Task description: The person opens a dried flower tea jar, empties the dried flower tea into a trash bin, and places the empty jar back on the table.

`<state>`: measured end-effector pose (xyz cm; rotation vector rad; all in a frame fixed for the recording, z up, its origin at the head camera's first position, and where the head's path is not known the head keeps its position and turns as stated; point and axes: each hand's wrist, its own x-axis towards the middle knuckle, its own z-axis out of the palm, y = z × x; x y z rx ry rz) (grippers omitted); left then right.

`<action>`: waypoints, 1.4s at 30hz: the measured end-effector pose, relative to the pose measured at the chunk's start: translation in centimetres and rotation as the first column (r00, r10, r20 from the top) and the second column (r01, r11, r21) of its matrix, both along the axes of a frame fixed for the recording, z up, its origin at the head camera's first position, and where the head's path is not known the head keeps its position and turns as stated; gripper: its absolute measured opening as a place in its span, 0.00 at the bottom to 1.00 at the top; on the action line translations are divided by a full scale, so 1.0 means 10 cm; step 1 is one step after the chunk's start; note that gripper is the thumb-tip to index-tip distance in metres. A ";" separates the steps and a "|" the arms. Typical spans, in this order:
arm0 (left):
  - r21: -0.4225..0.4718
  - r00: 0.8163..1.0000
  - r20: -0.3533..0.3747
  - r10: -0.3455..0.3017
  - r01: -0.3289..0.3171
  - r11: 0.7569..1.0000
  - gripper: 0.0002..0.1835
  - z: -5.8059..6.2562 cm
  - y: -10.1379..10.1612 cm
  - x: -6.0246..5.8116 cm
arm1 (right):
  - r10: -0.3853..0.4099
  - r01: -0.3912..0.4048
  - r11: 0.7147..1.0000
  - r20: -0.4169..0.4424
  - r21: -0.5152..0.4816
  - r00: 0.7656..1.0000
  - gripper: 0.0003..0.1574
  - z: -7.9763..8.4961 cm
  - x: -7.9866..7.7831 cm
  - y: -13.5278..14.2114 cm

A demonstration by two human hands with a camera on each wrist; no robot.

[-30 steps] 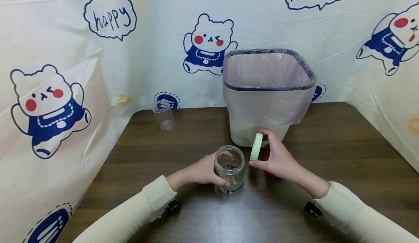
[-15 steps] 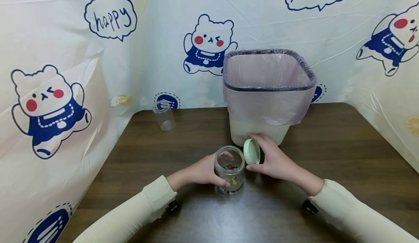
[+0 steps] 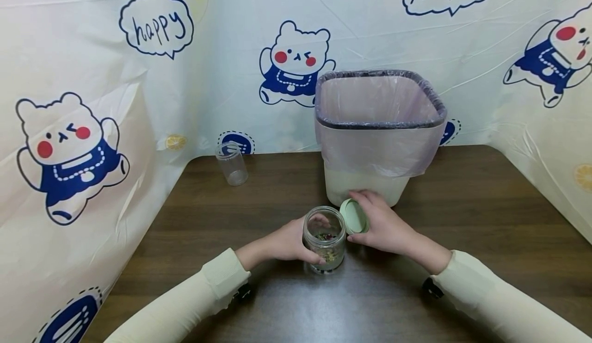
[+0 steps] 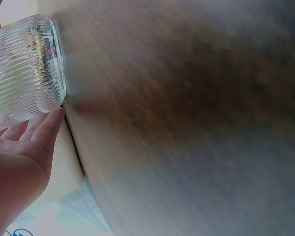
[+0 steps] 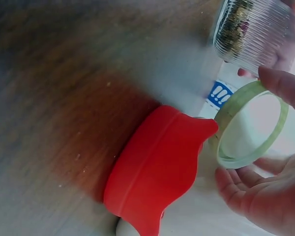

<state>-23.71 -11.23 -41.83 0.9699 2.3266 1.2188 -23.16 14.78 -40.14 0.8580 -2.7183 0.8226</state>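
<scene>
My left hand (image 3: 290,241) grips a ribbed clear glass jar (image 3: 334,251) from its left side, thumb in front and fingers behind. The jar stands upright and uncovered on the table, with dried bits in yellow, green and dark red at its bottom. In my right hand (image 3: 386,225) a pale green round lid (image 3: 354,216) is pinched by the edge between thumb and fingers. It is tilted, its hollow underside showing, right beside the jar's rim. Below the lid in the right wrist view sits a red bowl-like container (image 5: 155,162) with pointed lips; my right hand hides it in the head view.
Behind my right hand stands a pale bin (image 3: 379,150) with a translucent liner folded over its rim. A clear, open-topped cup (image 3: 233,167) is at the table's back left. Printed cloth (image 3: 222,76) hangs behind the brown wooden table (image 3: 208,214).
My right hand has moved left and slightly down, bringing the lid to the jar's rim and turning its underside into view. The left hand and jar have stayed put.
</scene>
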 end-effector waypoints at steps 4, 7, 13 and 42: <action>-0.003 1.000 0.001 0.004 -0.004 1.000 0.38 0.00 0.00 0.00 | 0.022 -0.022 1.000 -0.033 0.018 0.999 0.55 -0.01 0.00 -0.01; -0.005 1.000 0.001 0.006 -0.006 1.000 0.38 0.01 0.00 0.00 | 0.039 -0.037 0.998 -0.037 0.048 0.999 0.54 -0.01 0.00 -0.01; 0.001 1.000 0.006 0.004 -0.004 1.000 0.38 -0.01 0.00 0.00 | 0.054 -0.055 0.992 0.009 0.117 0.998 0.54 -0.03 0.01 -0.01; -0.026 1.000 0.000 0.002 -0.002 1.000 0.39 0.00 0.00 0.00 | 0.051 -0.084 0.955 0.122 0.285 0.991 0.52 -0.13 -0.02 -0.02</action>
